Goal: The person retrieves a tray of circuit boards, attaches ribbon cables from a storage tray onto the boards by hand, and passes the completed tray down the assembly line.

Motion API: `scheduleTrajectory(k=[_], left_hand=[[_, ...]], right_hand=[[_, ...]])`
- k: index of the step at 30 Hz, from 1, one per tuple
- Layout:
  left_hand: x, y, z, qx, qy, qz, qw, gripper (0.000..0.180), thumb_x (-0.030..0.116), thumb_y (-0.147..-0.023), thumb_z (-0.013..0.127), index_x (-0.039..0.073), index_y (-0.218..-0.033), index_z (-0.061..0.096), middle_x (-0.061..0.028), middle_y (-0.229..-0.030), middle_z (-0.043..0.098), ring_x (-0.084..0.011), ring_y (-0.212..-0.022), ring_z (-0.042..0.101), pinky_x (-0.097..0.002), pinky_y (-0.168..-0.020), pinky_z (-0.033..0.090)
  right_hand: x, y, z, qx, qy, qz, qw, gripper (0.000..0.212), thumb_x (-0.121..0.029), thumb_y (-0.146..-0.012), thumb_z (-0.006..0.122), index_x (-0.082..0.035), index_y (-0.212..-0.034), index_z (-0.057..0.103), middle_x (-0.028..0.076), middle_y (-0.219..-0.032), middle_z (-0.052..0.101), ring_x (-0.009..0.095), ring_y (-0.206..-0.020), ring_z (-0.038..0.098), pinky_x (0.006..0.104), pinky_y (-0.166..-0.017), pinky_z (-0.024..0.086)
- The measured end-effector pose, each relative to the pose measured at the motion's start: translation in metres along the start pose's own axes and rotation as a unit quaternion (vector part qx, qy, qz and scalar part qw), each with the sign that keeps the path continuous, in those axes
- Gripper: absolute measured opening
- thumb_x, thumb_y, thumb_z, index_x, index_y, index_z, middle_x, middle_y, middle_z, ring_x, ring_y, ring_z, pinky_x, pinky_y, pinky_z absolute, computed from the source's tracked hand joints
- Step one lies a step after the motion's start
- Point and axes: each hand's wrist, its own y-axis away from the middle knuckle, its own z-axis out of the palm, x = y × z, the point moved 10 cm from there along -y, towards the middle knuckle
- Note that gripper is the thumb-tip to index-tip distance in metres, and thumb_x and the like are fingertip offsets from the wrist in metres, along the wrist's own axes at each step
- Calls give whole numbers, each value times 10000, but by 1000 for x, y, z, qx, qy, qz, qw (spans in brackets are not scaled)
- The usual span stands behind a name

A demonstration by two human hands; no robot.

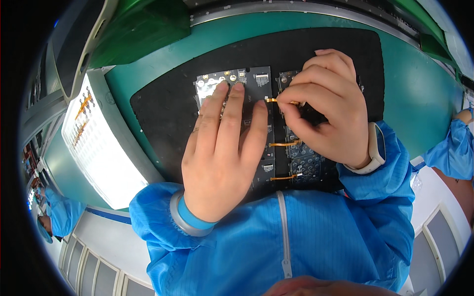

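My left hand (pixel 217 143) lies with fingers spread on a dark circuit board panel (pixel 255 91), pressing near its shiny left part. Thumb and forefinger of my right hand (pixel 332 101) pinch the right end of a short orange flex cable (pixel 272 100); its left end meets the panel's right edge, close to my left thumb. Below it, a second flex cable (pixel 283 144) and a third flex cable (pixel 283 178) bridge the gap to another dark board (pixel 308 166) on the right. My right hand covers much of that board.
A black mat (pixel 163 101) under the boards rests on a green table (pixel 402 101). At left stands a white tray (pixel 111 163) holding several orange flex cables (pixel 84 107). A green bin (pixel 140 37) is at the back left. Other people in blue sleeves (pixel 452 150) are at both sides.
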Motion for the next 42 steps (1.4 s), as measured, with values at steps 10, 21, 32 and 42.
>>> scheduleTrajectory(k=[10, 21, 32, 42], left_hand=[[-3, -1, 0, 7, 2, -12, 1000, 412, 104, -762, 565, 75, -1171, 607, -144, -1200, 552, -310, -1121, 553, -349, -849, 526], [-2, -2, -1, -1, 14, -7, 1000, 395, 86, -768, 559, 24, -1155, 604, -152, -1193, 562, -308, -1132, 551, -350, -852, 525], [-2, 0, 1, -9, 9, -6, 1000, 402, 94, -768, 554, 32, -1162, 605, -154, -1192, 560, -311, -1133, 548, -351, -854, 527], [8, -3, 3, -11, -37, -14, 999, 411, 120, -790, 547, 92, -1197, 597, -162, -1190, 554, -337, -1125, 546, -406, -896, 514]], right_hand=[[1, 1, 0, -2, -12, 6, 1000, 138, -22, -634, 714, -67, -748, 651, 43, -748, 598, 226, -795, 563, 447, -891, 412], [1, 1, 0, 3, -7, 3, 1000, 134, -26, -639, 725, -68, -746, 655, 43, -747, 599, 226, -788, 564, 437, -889, 414], [0, 1, 1, -4, -3, 7, 1000, 134, -20, -643, 722, -70, -748, 656, 47, -750, 601, 225, -789, 566, 438, -885, 419], [-4, 1, -2, -17, 21, 2, 1000, 181, -41, -661, 723, -67, -826, 655, 57, -856, 613, 249, -859, 565, 447, -918, 408]])
